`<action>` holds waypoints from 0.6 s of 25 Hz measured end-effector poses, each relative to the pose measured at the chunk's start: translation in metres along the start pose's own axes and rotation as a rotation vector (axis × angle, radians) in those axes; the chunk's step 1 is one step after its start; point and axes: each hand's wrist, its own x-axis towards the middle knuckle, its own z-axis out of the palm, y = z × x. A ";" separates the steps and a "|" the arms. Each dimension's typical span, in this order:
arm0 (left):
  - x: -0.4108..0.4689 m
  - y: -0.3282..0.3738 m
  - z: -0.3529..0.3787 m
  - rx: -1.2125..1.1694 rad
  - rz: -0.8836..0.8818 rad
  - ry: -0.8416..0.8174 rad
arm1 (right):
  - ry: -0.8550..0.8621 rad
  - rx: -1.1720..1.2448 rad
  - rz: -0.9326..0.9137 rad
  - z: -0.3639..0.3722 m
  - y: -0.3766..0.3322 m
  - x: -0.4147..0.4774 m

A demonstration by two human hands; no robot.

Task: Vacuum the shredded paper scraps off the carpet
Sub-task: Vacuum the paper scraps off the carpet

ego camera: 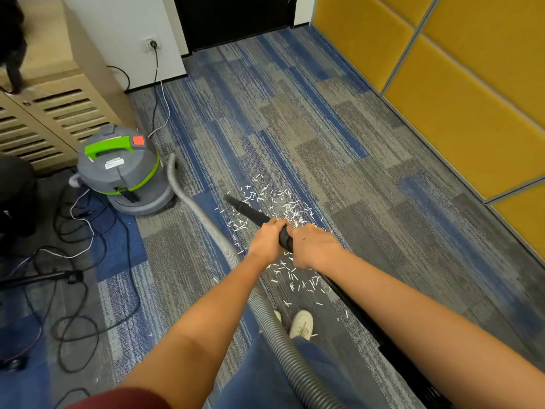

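- Carpet (295, 113), blue/grey: paper scraps (277, 202) strewn mid-floor, around our hands.
- Our left hand (265, 240) & right hand (315, 246) both grip black vacuum tube (247, 209); its tip at scraps' left edge.
- Canister (124, 169) far left, w/ grey hose (206, 222).

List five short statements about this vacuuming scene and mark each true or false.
1. The left hand and right hand both hold the black wand. True.
2. The carpet is free of paper scraps. False: many lie around the wand.
3. The vacuum canister stands to the person's left. True.
4. The hose is yellow. False: it is grey.
5. The canister's handle is green. True.
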 end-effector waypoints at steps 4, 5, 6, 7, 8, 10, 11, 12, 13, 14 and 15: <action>0.004 -0.009 -0.004 -0.019 -0.006 0.012 | -0.004 -0.001 0.020 0.001 -0.011 0.008; 0.004 -0.009 -0.005 -0.010 -0.003 0.009 | -0.003 0.004 0.025 0.002 -0.012 0.009; 0.004 -0.010 -0.004 0.000 -0.001 0.004 | -0.002 0.010 0.027 0.002 -0.013 0.009; 0.003 -0.010 -0.004 0.004 0.004 0.002 | -0.001 0.013 0.026 0.003 -0.013 0.008; 0.002 -0.011 -0.004 0.001 0.006 0.003 | 0.001 0.009 0.020 0.003 -0.014 0.006; -0.004 -0.009 -0.005 -0.006 -0.006 0.008 | 0.004 -0.004 -0.004 0.005 -0.016 0.002; -0.008 -0.008 -0.006 0.004 -0.010 0.002 | 0.001 -0.007 -0.015 0.006 -0.016 -0.001; -0.012 -0.006 -0.007 0.025 -0.011 -0.011 | -0.008 -0.012 -0.024 0.006 -0.014 -0.005; -0.017 -0.004 -0.007 0.051 -0.012 -0.025 | -0.016 -0.025 -0.034 0.006 -0.012 -0.009; -0.022 -0.002 -0.007 0.076 -0.016 -0.033 | -0.020 -0.039 -0.045 0.006 -0.010 -0.014; -0.028 0.001 -0.007 0.091 -0.018 -0.034 | -0.023 -0.052 -0.057 0.007 -0.007 -0.018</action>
